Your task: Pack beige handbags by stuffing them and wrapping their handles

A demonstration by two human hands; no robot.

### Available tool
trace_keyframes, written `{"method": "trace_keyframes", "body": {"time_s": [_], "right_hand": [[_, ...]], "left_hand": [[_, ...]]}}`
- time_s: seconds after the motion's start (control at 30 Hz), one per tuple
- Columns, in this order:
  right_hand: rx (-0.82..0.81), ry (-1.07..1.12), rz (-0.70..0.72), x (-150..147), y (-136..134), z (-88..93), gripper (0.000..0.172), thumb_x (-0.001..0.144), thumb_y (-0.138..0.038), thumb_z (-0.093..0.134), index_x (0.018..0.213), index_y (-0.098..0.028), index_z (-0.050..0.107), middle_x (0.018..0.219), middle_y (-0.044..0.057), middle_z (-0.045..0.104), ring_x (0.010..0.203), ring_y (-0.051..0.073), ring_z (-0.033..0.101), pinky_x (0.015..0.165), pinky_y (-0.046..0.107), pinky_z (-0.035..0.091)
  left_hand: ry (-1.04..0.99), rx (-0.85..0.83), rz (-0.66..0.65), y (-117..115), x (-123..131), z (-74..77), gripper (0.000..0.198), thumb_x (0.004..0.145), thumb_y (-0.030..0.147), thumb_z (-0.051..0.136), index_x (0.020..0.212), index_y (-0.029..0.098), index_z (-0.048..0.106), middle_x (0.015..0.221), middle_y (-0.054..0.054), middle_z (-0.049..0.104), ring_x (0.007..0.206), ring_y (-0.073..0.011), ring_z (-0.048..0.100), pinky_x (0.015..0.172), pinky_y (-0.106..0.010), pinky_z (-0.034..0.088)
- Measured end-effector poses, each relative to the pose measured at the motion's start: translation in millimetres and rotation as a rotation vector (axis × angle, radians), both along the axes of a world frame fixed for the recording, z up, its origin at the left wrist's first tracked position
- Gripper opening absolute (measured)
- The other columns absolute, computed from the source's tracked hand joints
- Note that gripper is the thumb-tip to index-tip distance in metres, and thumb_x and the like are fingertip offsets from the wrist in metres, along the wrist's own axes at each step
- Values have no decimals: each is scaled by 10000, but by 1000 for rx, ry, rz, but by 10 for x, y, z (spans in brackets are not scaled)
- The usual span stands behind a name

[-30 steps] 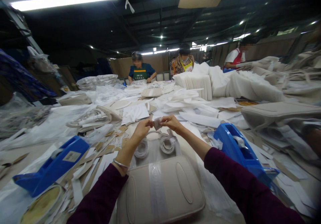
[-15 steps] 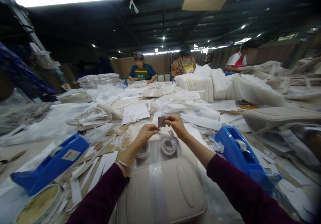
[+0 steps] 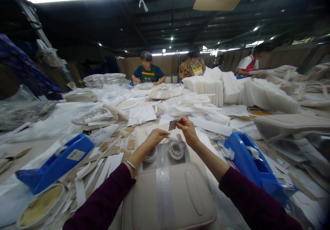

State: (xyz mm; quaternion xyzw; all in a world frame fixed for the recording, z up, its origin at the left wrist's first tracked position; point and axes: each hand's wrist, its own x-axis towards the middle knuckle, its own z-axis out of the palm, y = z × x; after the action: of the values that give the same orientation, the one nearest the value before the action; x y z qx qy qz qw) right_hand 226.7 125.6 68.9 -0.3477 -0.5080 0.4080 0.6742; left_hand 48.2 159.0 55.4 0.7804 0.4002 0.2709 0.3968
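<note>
Between the fingertips of my right hand [image 3: 188, 130] is a small grey-brown tag [image 3: 172, 125], held up and tilted. My left hand [image 3: 156, 136] is pinched just below and left of the tag, on something too thin to make out, perhaps a string. Under both hands lies a beige bag [image 3: 180, 188] with a band of clear tape [image 3: 162, 185] across its middle. Two coiled straps rest at the bag's far side: the right coil [image 3: 176, 149] shows plainly, while the left coil [image 3: 150, 155] is partly hidden by my left hand.
Blue tape dispensers stand left [image 3: 58, 164] and right [image 3: 254, 164] of the bag. A round roll [image 3: 41, 206] lies front left among paper scraps [image 3: 108, 168]. Stacked white foam sheets [image 3: 206, 87] rise beyond. Several co-workers, one in a green apron [image 3: 147, 75], are across the table.
The tag has tilted in my right hand's fingers. My left hand stays pinched close below it. The whole view has shifted slightly, with the bag and dispensers now a little further right.
</note>
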Motion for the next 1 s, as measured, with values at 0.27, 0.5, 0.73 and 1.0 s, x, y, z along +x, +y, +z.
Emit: {"method": "trace_keyframes", "body": {"time_s": [0.27,0.5,0.73,1.0], "right_hand": [[-26,8,-18,-64,5,-22,220,648,-316,660,709,-191,490,657,-42,513,627,113,440,622,242,359],[-453,-91,-234,52,183,-196,300,624,-369,622,840,-179,533,800,52,583,745,187,570,690,313,447],[-627,-332,-191,264,-823,-374,760,690,-478,637,1345,-162,417,1278,175,501,1026,252,572,851,375,455],[-633,-329,-115,7,-1340,-403,626,755,-440,555,1297,-140,462,1198,136,558,1005,225,582,881,329,448]], "left_hand": [[412,127,10,4,32,-57,354,838,381,512,1039,178,720,978,-77,729,873,-217,635,740,-274,462],[572,207,28,-38,-23,11,275,825,283,520,1032,225,692,1048,-63,705,984,-230,624,848,-297,458],[661,198,27,5,-191,19,240,794,169,506,971,199,665,1005,-90,690,940,-233,616,773,-294,449],[641,205,3,250,-235,-32,275,759,119,430,880,178,669,730,-41,667,673,-170,597,590,-229,400]]}}
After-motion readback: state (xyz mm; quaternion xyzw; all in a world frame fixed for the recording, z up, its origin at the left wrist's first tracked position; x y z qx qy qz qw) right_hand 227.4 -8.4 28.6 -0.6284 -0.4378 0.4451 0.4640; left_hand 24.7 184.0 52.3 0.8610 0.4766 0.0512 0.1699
